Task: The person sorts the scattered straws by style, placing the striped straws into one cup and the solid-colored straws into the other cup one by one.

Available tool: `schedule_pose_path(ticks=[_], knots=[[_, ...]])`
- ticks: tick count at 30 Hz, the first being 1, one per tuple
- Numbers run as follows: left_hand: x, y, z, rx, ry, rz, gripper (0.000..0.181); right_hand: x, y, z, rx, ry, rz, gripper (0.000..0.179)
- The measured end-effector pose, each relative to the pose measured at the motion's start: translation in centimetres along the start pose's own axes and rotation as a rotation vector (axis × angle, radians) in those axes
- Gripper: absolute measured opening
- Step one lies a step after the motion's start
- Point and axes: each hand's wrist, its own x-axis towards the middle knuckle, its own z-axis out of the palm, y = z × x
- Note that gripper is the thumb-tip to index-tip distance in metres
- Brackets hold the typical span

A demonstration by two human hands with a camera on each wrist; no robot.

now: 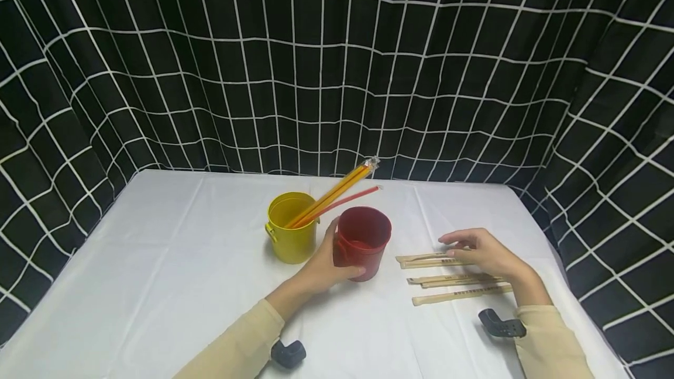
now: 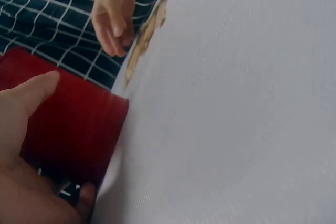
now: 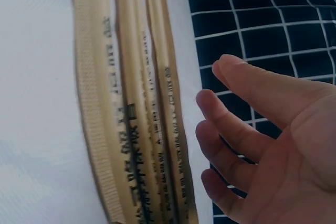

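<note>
My left hand (image 1: 327,263) grips a small red bucket (image 1: 363,233) from its left side, the thumb across the near wall. The bucket's mouth tilts toward me, and no sticks show inside. Over the far end of several long, thin paper-wrapped sticks (image 1: 458,297) hovers my right hand (image 1: 489,255), its fingers loosely bent. Dark printed characters run along the wrappers (image 3: 131,129) in the right wrist view, where the right fingers (image 3: 231,124) hold nothing. To the left of the red bucket stands a small yellow bucket (image 1: 292,244).
Orange-yellow sticks (image 1: 337,189) in clear wrap and a thin red one (image 1: 350,199) lean out of the yellow bucket toward the right. A white cloth (image 1: 174,285) covers the table. Black curtains (image 1: 316,63) with a white grid rise behind and at the sides.
</note>
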Motion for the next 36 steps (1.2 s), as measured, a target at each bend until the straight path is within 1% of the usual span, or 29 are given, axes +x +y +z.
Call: schedule_pose_path(ticks=[3,5,8,10,13,17,21,26,32,36], knots=[[0.2,-0.4,-0.1,-0.015,-0.016,-0.012,0.097,0.1,0.1,0.2,-0.016,0.009,0.017,0.031],[0.2,-0.7,-0.1,-0.013,-0.026,-0.021,0.094,0.1,0.2,0.4,-0.025,0.023,0.027,0.029],[0.2,-0.7,-0.2,-0.002,-0.029,-0.036,0.094,0.0,0.5,0.6,-0.024,0.034,0.044,0.028],[0.1,-0.8,-0.2,0.002,-0.034,-0.042,0.094,0.0,0.7,0.7,-0.015,0.02,0.057,0.028],[0.2,-0.8,-0.5,0.005,-0.046,-0.036,0.093,0.2,0.9,0.8,-0.021,0.003,0.065,0.027],[0.3,-0.9,-0.8,0.006,-0.062,-0.036,0.094,0.5,1.0,1.0,-0.042,0.012,0.073,0.025],[0.3,-1.0,-1.1,-0.002,-0.074,-0.051,0.094,0.9,1.1,1.4,-0.06,0.01,0.081,0.025],[0.2,-0.9,-1.1,-0.01,-0.087,-0.067,0.094,0.9,0.9,1.5,-0.083,0.002,0.087,0.022],[0.2,-1.0,-1.0,-0.013,-0.09,-0.075,0.093,0.7,0.5,1.7,-0.076,-0.012,0.1,0.015],[0.2,-1.1,-1.0,-0.016,-0.091,-0.082,0.094,0.6,0.4,1.4,-0.091,0.001,0.082,0.013]])
